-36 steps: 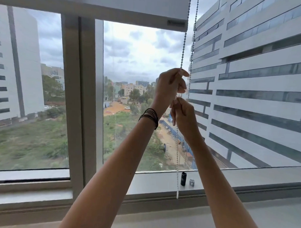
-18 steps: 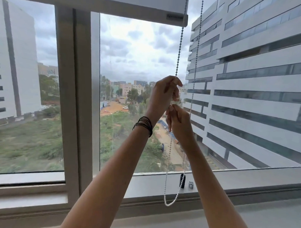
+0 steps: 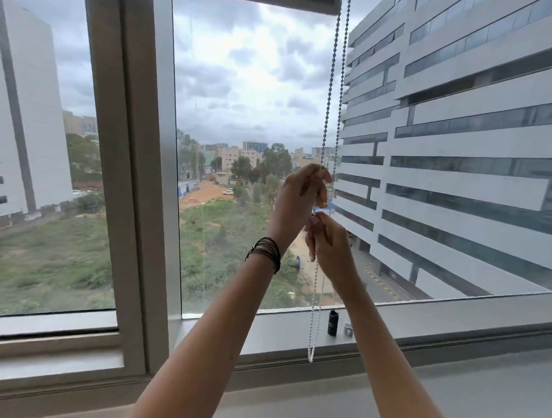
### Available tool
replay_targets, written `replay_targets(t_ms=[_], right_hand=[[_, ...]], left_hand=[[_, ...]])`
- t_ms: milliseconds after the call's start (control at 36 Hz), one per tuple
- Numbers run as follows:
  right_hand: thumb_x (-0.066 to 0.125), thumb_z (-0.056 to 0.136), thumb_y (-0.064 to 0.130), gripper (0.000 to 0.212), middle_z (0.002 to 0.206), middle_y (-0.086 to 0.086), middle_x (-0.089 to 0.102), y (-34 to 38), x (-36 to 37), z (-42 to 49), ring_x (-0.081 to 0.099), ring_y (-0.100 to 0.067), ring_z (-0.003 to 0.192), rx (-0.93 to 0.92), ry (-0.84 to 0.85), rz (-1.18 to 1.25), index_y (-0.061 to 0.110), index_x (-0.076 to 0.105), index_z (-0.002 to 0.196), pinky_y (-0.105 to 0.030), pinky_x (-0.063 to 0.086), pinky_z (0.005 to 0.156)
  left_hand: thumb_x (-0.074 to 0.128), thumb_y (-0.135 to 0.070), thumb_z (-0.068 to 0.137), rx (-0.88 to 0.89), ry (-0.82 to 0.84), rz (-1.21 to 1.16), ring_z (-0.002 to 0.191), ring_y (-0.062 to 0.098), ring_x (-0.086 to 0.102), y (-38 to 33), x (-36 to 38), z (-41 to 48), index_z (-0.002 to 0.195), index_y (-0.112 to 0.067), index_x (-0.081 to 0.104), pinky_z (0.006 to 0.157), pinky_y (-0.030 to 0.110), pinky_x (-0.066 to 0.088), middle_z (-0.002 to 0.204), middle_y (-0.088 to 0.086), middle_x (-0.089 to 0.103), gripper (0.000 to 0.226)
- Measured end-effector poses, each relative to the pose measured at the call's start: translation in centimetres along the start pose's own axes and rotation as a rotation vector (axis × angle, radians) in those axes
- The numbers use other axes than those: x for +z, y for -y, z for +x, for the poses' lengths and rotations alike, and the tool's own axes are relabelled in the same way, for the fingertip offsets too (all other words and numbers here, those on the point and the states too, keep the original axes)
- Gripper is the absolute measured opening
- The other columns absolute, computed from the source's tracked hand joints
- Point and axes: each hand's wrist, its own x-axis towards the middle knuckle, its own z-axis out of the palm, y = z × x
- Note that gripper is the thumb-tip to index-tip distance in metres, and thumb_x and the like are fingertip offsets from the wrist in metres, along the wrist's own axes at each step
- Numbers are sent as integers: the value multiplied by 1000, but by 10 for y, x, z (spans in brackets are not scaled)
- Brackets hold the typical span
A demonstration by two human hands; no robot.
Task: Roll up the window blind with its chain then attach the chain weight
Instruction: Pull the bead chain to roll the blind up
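- The pale grey roller blind [image 3: 307,2] is cut off by the top edge of the frame. Only its bottom bar shows, at upper centre, and the small label on it is too blurred to read.
- The grey beaded metal chain [image 3: 330,85] also leaves the frame at the top, so what it hangs from is out of sight. Part of it is hidden inside the two hands.
- The left hand [image 3: 300,191], right of centre, is curled round the chain. Which strand it holds cannot be told for certain.
- The right hand [image 3: 330,242], touching the left from just below, pinches the chain between thumb and fingertips.
- A bundle of thin black cord bracelets [image 3: 264,252] circles the left wrist.
- Two strands of chain run side by side from the top edge down to the hands. They stand near vertical, leaning slightly left as they descend.
- Below the hands the two strands hang straight down and close in one loop at lower centre, in front of the grey window sill [image 3: 452,315].
- One short black cylindrical chain weight [image 3: 333,322] stands upright on the sill, just right of the hanging loop and apart from it.
- One small silver metal piece [image 3: 348,330] sits just right of the weight, its shape hard to make out.
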Motion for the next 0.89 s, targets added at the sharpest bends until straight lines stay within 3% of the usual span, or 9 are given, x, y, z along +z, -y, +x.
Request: replay_targets(t_ms=[167, 556, 667, 750, 889], right_hand=[[35, 98, 3, 34, 44, 5, 40, -9, -5, -15, 33, -3, 31, 10, 19, -6, 18, 47, 70, -17, 29, 36], [36, 97, 1, 36, 47, 5, 42, -43, 1, -52, 36, -3, 34, 125, 40, -25, 21, 46, 70, -15, 30, 38], [34, 97, -2, 39, 49, 4, 41, -49, 5, -61, 34, -2, 37, 176, 30, -4, 22, 46, 68, -17, 29, 38], [33, 97, -1, 37, 49, 2, 41, -52, 6, -68, 34, -8, 39, 210, 39, -11, 20, 45, 69, -28, 30, 39], [32, 96, -5, 35, 50, -3, 41, -57, 6, -80, 37, -13, 40, 230, 40, -25, 15, 44, 70, -34, 31, 44]], left_hand=[[39, 1, 96, 1, 24, 16, 48, 13, 52, 13, 4, -15, 81, -12, 56, 54, 30, 46, 55, 0, 54, 26], [38, 3, 96, -66, 47, 31, 47, 8, 50, 47, 10, -50, 76, -17, 54, 53, 20, 43, 54, -2, 53, 32], [38, 0, 98, -97, 63, 16, 47, 7, 50, 55, 11, -59, 79, -11, 54, 53, 17, 42, 55, 0, 53, 26], [38, -2, 98, -136, 83, 7, 49, 13, 50, 61, 11, -65, 80, -10, 53, 55, 22, 44, 56, 1, 53, 25], [37, 2, 97, -171, 145, 13, 52, 17, 51, 66, 10, -75, 76, -20, 52, 57, 25, 44, 57, 2, 54, 34]])
